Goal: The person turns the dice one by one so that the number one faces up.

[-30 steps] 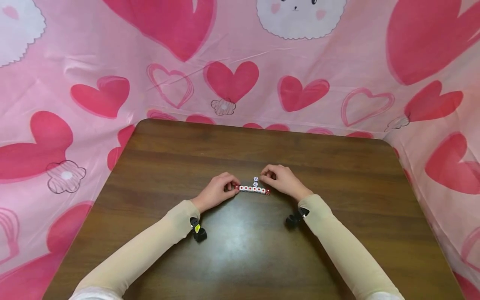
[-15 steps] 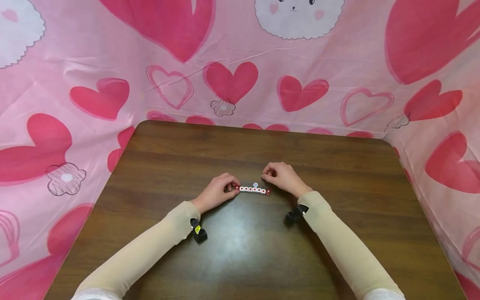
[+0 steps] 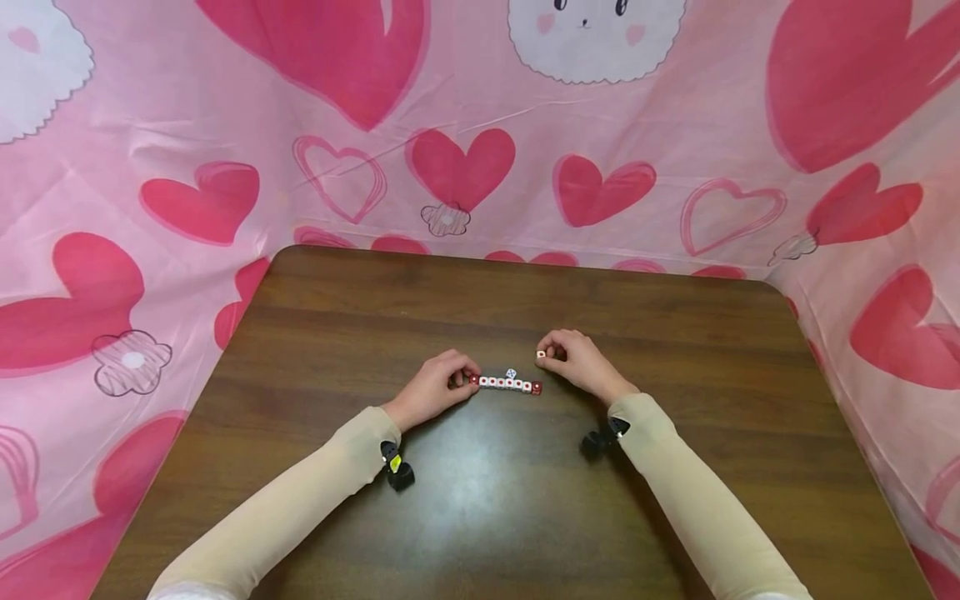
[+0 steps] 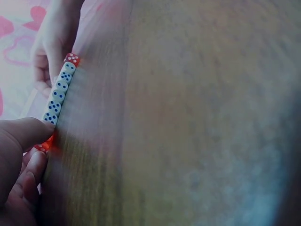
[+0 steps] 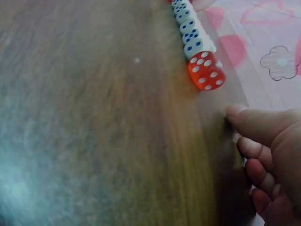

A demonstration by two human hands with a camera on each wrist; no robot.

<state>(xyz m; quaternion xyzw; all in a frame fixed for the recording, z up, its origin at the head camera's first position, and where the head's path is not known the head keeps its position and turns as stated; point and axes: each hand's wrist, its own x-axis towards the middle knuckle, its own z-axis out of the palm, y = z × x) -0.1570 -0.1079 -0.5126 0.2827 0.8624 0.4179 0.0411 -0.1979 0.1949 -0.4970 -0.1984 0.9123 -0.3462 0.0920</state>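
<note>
A straight row of white dice (image 3: 510,384) lies on the table, with a red die (image 5: 207,70) at its right end. My left hand (image 3: 435,387) pinches the red die (image 4: 45,143) at the left end between thumb and fingers; the thumb overlaps the nearest white die in the left wrist view. Behind the row's middle sits a loose white die (image 3: 512,374). To the right of the row, my right hand (image 3: 581,365) pinches another white die (image 3: 541,355), its single red pip facing up. In the right wrist view that die is hidden behind the thumb (image 5: 254,123).
The brown wooden table (image 3: 465,500) has rounded far corners. A pink cloth (image 3: 337,100) printed with hearts hangs behind it and along both sides. Each wrist carries a small black camera, one being the left camera (image 3: 400,475).
My right hand has picked up the farther of two loose white dice behind the row and moved right with it, turning a red pip upward. My left hand stays at the row's left end.
</note>
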